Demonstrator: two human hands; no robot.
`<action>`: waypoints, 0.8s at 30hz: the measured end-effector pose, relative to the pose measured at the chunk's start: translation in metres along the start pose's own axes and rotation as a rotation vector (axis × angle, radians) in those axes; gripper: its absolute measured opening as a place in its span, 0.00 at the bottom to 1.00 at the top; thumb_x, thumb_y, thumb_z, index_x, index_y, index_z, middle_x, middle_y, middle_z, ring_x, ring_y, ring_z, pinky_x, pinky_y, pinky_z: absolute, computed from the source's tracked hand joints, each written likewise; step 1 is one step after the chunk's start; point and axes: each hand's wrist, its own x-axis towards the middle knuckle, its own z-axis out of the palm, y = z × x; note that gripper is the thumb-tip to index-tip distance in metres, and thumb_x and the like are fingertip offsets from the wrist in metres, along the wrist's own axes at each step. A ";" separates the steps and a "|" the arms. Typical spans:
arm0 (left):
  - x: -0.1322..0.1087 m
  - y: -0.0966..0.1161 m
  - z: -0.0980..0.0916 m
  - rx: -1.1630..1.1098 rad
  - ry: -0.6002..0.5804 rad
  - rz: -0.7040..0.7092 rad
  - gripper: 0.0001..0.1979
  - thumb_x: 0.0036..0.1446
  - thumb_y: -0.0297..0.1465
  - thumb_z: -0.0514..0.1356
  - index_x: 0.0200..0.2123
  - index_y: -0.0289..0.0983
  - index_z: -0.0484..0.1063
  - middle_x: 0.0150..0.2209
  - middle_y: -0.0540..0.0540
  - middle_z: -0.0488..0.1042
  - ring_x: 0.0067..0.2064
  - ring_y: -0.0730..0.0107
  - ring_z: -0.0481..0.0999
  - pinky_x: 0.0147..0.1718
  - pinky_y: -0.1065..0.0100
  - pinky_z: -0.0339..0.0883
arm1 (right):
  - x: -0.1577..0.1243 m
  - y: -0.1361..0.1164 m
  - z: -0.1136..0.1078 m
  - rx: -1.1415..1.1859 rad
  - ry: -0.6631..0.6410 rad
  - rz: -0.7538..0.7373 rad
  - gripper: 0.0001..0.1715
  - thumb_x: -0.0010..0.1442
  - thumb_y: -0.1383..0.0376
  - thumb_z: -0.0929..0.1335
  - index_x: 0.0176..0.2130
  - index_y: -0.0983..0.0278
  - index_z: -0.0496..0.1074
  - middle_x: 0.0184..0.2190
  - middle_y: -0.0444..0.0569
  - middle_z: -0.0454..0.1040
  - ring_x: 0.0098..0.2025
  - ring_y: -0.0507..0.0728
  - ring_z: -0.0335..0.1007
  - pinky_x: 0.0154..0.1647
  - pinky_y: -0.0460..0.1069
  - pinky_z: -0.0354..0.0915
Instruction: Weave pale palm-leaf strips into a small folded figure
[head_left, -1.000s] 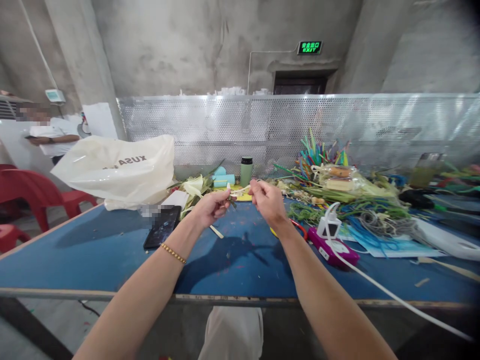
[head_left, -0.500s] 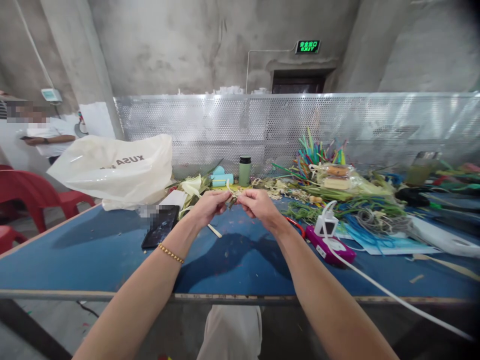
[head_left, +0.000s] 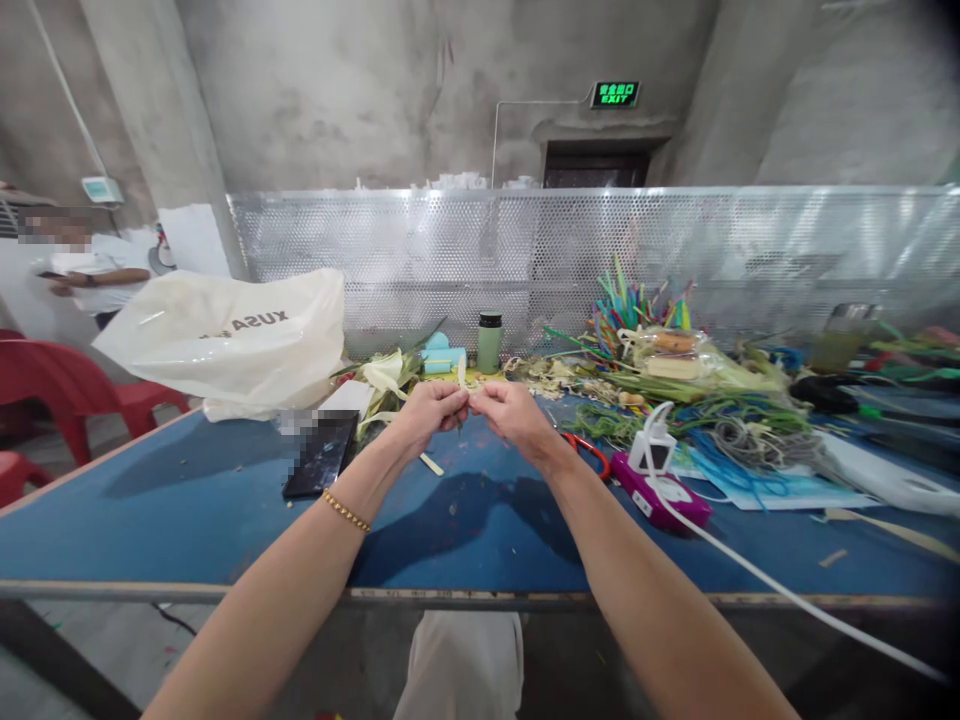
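Above the blue table [head_left: 247, 530], my left hand [head_left: 429, 412] is closed, thumb against fingers, on a pale strip [head_left: 461, 372] like dried husk, whose tip sticks up past the thumb. My right hand [head_left: 514, 412] pinches at the same spot, its fingertips meeting those of the left. What lies between the right fingertips is too small to make out clearly. Under the left wrist is a short pale scrap [head_left: 432, 464]. Red handles [head_left: 589, 452], perhaps of scissors, lie beside my right wrist.
To the left are a dark tablet [head_left: 326, 455], a large white bag [head_left: 240, 345] and pale husks [head_left: 386, 375]. A green bottle [head_left: 490, 343] stands behind my hands. Right are a purple power strip [head_left: 664, 495] with a white cable, green cords [head_left: 735, 400] and colourful stems [head_left: 637, 310]. A person stands far left.
My hands have come closer together, the left shifting slightly right, and their fingertips now meet. The pale strip stands more upright. More of the red handles shows.
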 end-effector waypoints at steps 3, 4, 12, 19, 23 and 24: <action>0.000 -0.001 -0.001 -0.094 -0.021 -0.038 0.18 0.46 0.41 0.66 0.22 0.31 0.67 0.20 0.50 0.66 0.17 0.83 0.56 0.17 0.74 0.42 | 0.000 -0.001 0.002 0.084 0.009 -0.004 0.14 0.51 0.59 0.66 0.20 0.64 0.64 0.11 0.37 0.54 0.14 0.46 0.47 0.16 0.44 0.45; 0.001 -0.001 -0.001 -0.121 -0.025 -0.053 0.18 0.46 0.41 0.66 0.22 0.31 0.67 0.20 0.50 0.66 0.17 0.84 0.56 0.17 0.74 0.41 | 0.000 -0.001 0.002 0.115 0.011 0.002 0.14 0.51 0.59 0.66 0.20 0.64 0.63 0.12 0.37 0.54 0.14 0.46 0.47 0.15 0.44 0.44; 0.002 0.000 -0.007 -0.155 -0.025 -0.045 0.17 0.47 0.40 0.66 0.23 0.31 0.69 0.21 0.49 0.68 0.18 0.82 0.59 0.18 0.73 0.46 | -0.002 -0.004 0.002 0.125 -0.021 0.025 0.15 0.54 0.58 0.67 0.22 0.64 0.64 0.09 0.37 0.56 0.12 0.46 0.47 0.13 0.44 0.44; 0.002 0.005 -0.008 -0.059 -0.063 0.031 0.10 0.47 0.33 0.66 0.28 0.31 0.72 0.26 0.48 0.70 0.23 0.81 0.63 0.23 0.73 0.53 | 0.006 0.007 -0.009 0.075 0.304 -0.023 0.21 0.59 0.52 0.64 0.24 0.64 0.67 0.14 0.40 0.59 0.15 0.48 0.53 0.16 0.45 0.51; 0.000 0.007 -0.004 0.114 -0.013 0.078 0.08 0.49 0.32 0.64 0.26 0.32 0.72 0.22 0.51 0.67 0.22 0.80 0.61 0.22 0.73 0.52 | 0.008 0.008 -0.016 -0.179 0.551 -0.267 0.15 0.61 0.57 0.64 0.30 0.65 0.72 0.25 0.47 0.70 0.26 0.52 0.64 0.27 0.46 0.61; 0.000 0.007 -0.004 0.143 -0.007 0.091 0.08 0.48 0.32 0.64 0.26 0.32 0.72 0.21 0.51 0.67 0.22 0.80 0.61 0.22 0.73 0.52 | 0.007 0.007 -0.017 -0.231 0.538 -0.338 0.13 0.61 0.59 0.64 0.32 0.65 0.73 0.30 0.50 0.72 0.30 0.53 0.66 0.31 0.47 0.63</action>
